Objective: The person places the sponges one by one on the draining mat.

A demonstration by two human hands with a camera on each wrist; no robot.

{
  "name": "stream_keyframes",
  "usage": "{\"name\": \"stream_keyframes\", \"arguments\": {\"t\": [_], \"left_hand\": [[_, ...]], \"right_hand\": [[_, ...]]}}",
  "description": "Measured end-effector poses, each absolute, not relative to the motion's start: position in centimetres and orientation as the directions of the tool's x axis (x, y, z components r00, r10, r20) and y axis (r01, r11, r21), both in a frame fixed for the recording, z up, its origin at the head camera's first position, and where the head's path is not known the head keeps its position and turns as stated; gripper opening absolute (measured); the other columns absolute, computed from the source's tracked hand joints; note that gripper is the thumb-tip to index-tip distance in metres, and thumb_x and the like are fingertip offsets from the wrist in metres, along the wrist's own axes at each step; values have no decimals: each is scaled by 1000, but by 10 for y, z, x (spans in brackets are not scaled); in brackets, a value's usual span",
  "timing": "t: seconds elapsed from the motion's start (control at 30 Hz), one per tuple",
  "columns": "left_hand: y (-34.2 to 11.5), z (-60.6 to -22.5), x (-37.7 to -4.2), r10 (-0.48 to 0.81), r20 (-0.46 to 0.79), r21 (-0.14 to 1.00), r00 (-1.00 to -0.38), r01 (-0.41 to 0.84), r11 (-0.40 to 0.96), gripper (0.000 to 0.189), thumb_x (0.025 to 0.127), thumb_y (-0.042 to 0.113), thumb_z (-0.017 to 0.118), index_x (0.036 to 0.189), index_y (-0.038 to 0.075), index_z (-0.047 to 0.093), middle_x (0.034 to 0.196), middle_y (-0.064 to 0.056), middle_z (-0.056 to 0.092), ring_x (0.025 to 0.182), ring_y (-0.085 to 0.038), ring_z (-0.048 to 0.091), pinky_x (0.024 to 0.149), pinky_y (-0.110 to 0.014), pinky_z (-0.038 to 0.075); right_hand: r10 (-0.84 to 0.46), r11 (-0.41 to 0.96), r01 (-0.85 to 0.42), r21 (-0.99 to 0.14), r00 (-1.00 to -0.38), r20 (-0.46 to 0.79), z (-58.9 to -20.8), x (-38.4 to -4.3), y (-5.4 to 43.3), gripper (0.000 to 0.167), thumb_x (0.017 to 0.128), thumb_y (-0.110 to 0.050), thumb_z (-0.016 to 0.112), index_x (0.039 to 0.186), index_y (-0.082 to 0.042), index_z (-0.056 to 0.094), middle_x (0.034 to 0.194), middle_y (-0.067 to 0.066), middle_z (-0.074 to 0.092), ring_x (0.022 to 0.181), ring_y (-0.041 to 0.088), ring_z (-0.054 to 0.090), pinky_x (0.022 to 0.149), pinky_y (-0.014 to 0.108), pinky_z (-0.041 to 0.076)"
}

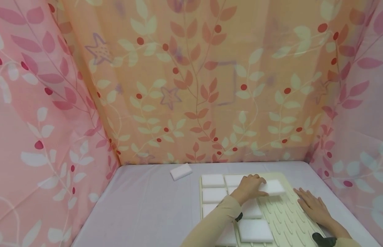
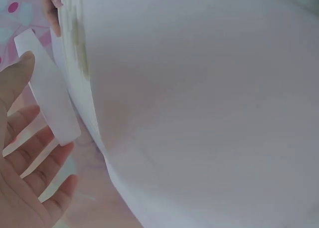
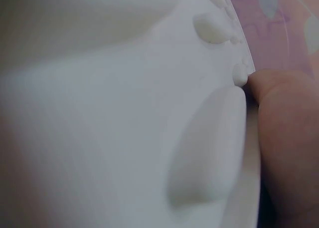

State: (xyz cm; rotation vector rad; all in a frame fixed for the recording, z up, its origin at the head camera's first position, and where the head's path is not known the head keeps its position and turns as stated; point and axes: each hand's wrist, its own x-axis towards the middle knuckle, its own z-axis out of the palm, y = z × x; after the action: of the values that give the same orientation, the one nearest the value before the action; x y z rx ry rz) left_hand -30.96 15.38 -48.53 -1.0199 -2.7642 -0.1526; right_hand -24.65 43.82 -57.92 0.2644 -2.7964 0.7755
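My left hand [image 1: 248, 187] pinches a white sponge block [image 1: 273, 187] between thumb and fingers, over the far part of a cream ridged rack [image 1: 282, 219]. In the left wrist view the thumb lies on one face of the white sponge block [image 2: 50, 93], with the fingers behind it. My right hand [image 1: 313, 207] rests along the rack's right edge, fingers extended. The right wrist view shows part of that hand [image 3: 289, 143] beside the rack's rim, close to a raised ridge [image 3: 209, 153].
Several white sponge blocks [image 1: 255, 230] lie in two columns on the rack's left side. Another sponge block [image 1: 181, 172] sits apart on the white-covered table [image 1: 142, 206], near its back edge. Patterned curtains [image 1: 194, 85] enclose the back and both sides.
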Motion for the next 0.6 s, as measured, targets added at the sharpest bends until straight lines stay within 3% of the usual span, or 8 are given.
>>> {"name": "stream_keyframes", "arguments": {"t": [0.4,0.6], "left_hand": [[159,-494,-306,598,144,31,-788,608,793,49,73,62,65,116,38,60,111,17,57,97,-5,54,74,-23,40],[160,-497,-306,612,157,2,-775,620,785,51,73,62,64,117,37,60,111,17,58,96,-5,54,74,-23,39]], "right_hand": [[-119,833,-242,-497,-957,266,-578,-245,436,47,99,-28,39,141,-7,34,139,34,31,132,55,13,98,69,-12],[-117,836,-244,-491,-954,276,-575,-244,435,46,99,-27,40,140,-6,36,139,34,32,130,56,15,97,70,-9]]}}
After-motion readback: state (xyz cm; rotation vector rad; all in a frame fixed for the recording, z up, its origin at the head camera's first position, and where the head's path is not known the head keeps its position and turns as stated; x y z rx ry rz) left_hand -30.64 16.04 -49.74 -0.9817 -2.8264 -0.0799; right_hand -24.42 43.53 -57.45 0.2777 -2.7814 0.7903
